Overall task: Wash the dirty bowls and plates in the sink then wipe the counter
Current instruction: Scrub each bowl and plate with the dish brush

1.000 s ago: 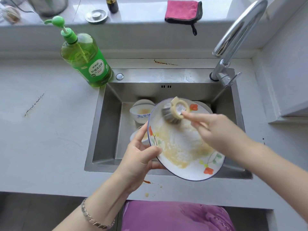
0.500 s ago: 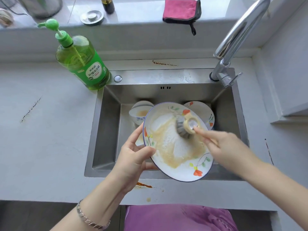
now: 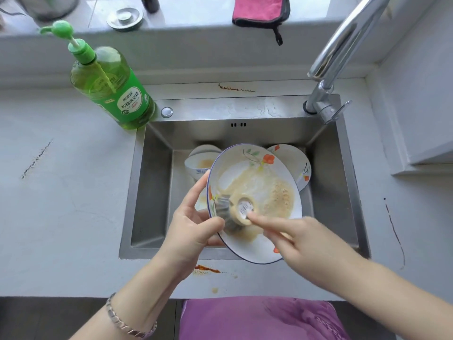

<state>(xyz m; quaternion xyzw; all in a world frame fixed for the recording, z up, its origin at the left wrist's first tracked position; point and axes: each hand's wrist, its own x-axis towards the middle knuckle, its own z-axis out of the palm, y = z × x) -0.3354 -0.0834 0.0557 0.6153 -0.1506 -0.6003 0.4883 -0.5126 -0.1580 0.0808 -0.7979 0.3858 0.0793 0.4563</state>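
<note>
A white flowered plate (image 3: 257, 177) smeared with brown sauce and foam tilts over the steel sink (image 3: 152, 192). My left hand (image 3: 193, 231) grips the plate's left rim. My right hand (image 3: 308, 249) holds the handle of a round scrubbing brush (image 3: 235, 212), index finger stretched along it. The brush head presses on the plate's lower left part. In the sink behind lie a dirty white bowl (image 3: 201, 163) and another flowered plate (image 3: 299, 165).
A green dish-soap pump bottle (image 3: 110, 87) stands at the sink's back left corner. The tap (image 3: 338, 57) rises at the back right. A pink cloth (image 3: 259, 8) hangs on the window ledge. Brown sauce stains (image 3: 206, 269) mark the counter (image 3: 61, 204) in front of the sink.
The brush has swept from the plate's upper edge down to its lower left part. Foam and sauce are spread wider over the plate. My left hand keeps its grip.
</note>
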